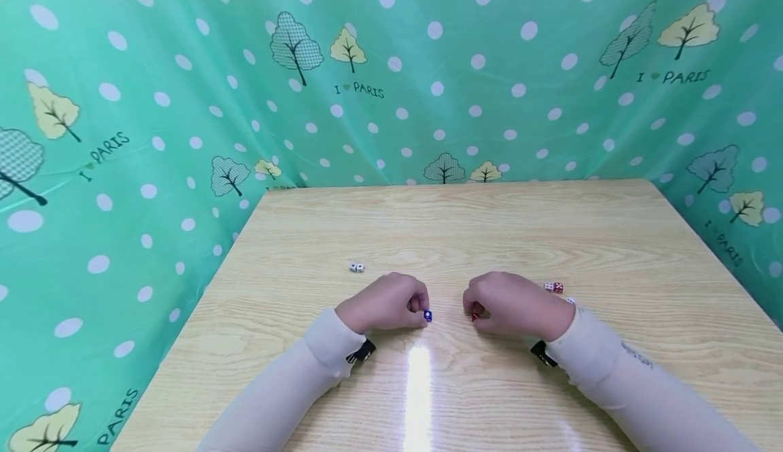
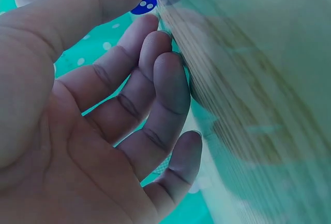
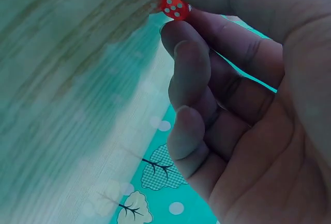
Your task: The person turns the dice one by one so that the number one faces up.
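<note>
Near the middle of the table (image 1: 465,228), my left hand (image 1: 391,302) pinches a blue die (image 1: 427,316) between thumb and forefinger, low against the wood. In the left wrist view the blue die (image 2: 146,4) shows white pips beside the thumb tip, and the other fingers curl loosely. Opposite it, a short gap away, my right hand (image 1: 514,304) pinches a red die (image 1: 474,317) at the tabletop. White pips are visible on the red die (image 3: 174,6) in the right wrist view; the right fingers partly cover it.
Two white dice (image 1: 357,268) lie side by side beyond the left hand. Behind the right wrist are a white die (image 1: 548,287) touching a red one (image 1: 558,288), and another white die (image 1: 571,300) partly hidden by the sleeve. A green patterned cloth (image 1: 428,98) hangs around the table.
</note>
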The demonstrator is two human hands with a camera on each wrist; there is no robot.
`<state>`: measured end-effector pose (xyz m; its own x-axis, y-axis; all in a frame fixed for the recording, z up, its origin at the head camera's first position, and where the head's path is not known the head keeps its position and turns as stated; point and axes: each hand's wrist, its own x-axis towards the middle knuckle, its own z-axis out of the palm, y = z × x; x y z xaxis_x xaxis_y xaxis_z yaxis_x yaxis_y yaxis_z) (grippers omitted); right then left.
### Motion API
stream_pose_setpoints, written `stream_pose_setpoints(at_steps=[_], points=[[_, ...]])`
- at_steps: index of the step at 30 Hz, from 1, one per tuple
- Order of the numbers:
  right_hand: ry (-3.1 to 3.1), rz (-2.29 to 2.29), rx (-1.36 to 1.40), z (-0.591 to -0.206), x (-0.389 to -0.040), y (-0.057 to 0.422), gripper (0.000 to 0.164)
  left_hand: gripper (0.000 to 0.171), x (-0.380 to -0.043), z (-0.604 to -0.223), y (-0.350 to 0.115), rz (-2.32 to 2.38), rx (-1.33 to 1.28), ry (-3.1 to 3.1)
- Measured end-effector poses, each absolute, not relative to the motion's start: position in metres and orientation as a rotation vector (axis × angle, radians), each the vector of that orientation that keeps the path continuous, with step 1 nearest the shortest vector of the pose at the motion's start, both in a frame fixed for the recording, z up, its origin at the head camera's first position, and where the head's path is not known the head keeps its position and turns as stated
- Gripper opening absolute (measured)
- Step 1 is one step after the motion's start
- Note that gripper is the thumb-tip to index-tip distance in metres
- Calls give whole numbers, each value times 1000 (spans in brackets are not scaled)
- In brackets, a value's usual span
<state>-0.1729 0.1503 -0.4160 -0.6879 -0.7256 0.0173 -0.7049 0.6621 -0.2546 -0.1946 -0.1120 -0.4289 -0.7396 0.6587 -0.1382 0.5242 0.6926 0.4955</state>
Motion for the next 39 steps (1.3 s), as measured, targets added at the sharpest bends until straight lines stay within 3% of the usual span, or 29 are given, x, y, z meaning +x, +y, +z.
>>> stream_pose_setpoints(at_steps=[20,28,39], points=[[2613,-669,-1126,-412,-179,159,17,11,-191,-427,-109,573,1019,2656],[2428,-845,-1054,-420,-191,167,10,12,-192,-431,-109,562,1035,2681],[2412,-813,-989,-427,-195,170,13,14,-192,-430,-110,589,1022,2665]])
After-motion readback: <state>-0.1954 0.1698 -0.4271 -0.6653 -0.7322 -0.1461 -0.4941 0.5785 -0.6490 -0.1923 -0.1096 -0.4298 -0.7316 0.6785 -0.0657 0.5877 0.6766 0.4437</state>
